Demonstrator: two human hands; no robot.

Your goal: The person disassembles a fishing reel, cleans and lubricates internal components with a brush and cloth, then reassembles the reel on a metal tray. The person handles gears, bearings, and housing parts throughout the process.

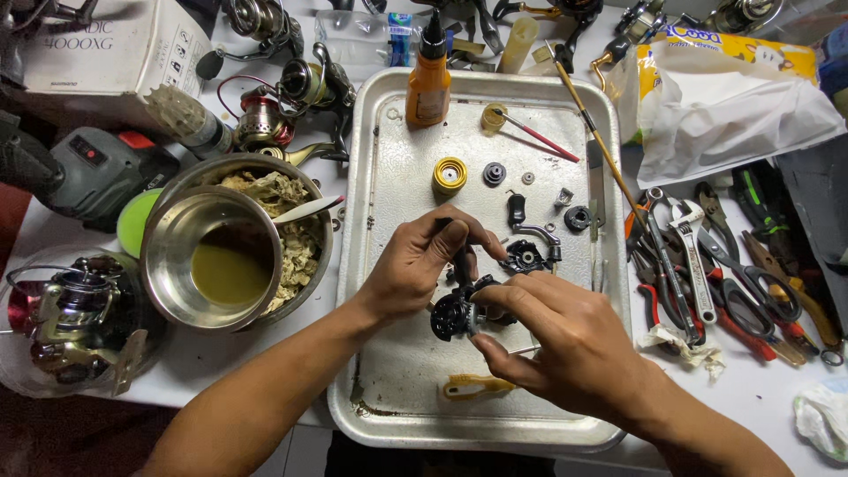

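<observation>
Left hand (415, 265) grip: fingers curled and pinched on the upper stem of a black reel body (458, 309), held above the metal tray (380, 177). Right hand (556, 340) grip: thumb and forefinger pressed together at the right flank of the same reel body, apparently on a small part too fine to identify; a thin pale stick (523, 351) protrudes below the thumb.

Position of reel body: between both hands, near tray centre, slightly toward the near edge. Lies directly below the left fingertips and to the left of the right fingertips. Long axis roughly upright in the picture, stem end pointing away from the body toward the left fingers, bulky round end toward the near tray edge. Both hands in contact; left hand carries the weight, right hand addresses the side. Exact contact point hidden by the right thumb.

Loose parts on tray beyond the hands: yellow spool (450, 175), dark round gear (494, 174), black crank piece (519, 216), second black housing piece (526, 256) just beside the left fingertips. Yellow-handled brush (477, 386) near the front tray edge, close under the right wrist. Orange bottle (428, 79) standing at the far tray edge.

Left of tray on the surface: steel bowl (216, 256) with yellowish liquid. Right of tray: pliers and wrenches (707, 265) laid in a row.
</observation>
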